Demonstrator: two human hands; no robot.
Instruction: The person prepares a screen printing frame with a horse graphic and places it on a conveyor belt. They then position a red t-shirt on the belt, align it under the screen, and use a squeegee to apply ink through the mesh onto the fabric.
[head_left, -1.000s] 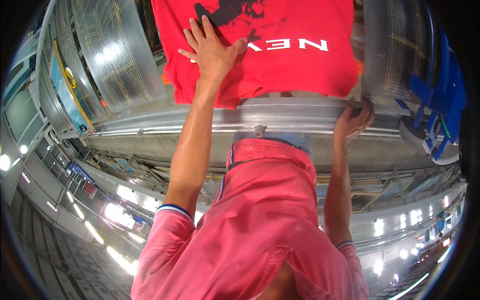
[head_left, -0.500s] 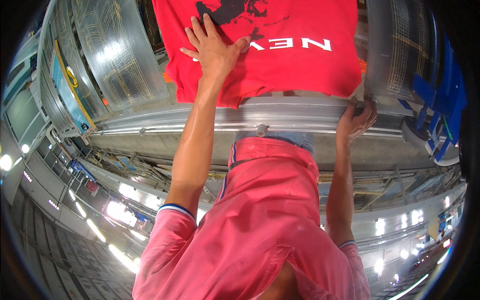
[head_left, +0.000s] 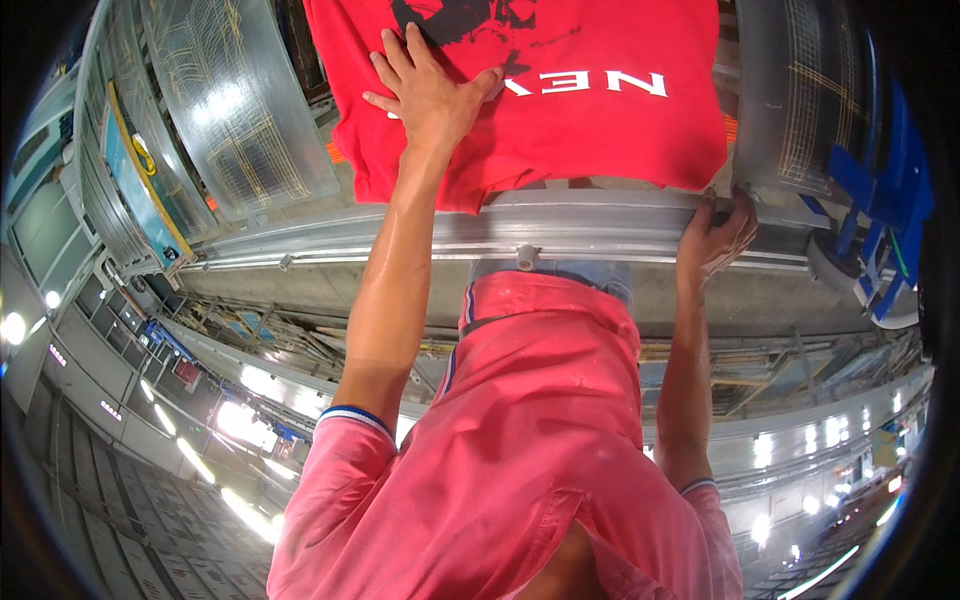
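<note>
A red T-shirt [head_left: 600, 130] with a black picture print and white lettering lies spread at the top of the view, its near edge slightly rumpled. My left hand [head_left: 432, 98] is open, pressed flat on the cloth with its fingers spread over the print's lower left part. Some of the lettering is hidden under that hand. To the right, my right hand [head_left: 718, 235] is on the long metal rail [head_left: 600, 225], just beyond the shirt's near right corner. Its fingers curl over the rail's far edge, with the thumb apart from them.
Shiny, curved-looking flat boards with yellowish lines flank the shirt, one on the left [head_left: 225, 110] and one on the right [head_left: 795, 100]. Blue machine parts [head_left: 880, 200] stand at the far right. A teal-and-yellow frame [head_left: 145, 175] is at the left. A round knob [head_left: 527, 257] sticks out from the rail.
The whole view has shifted very slightly. Both hands keep their places, the left flat on the T-shirt and the right on the metal rail.
</note>
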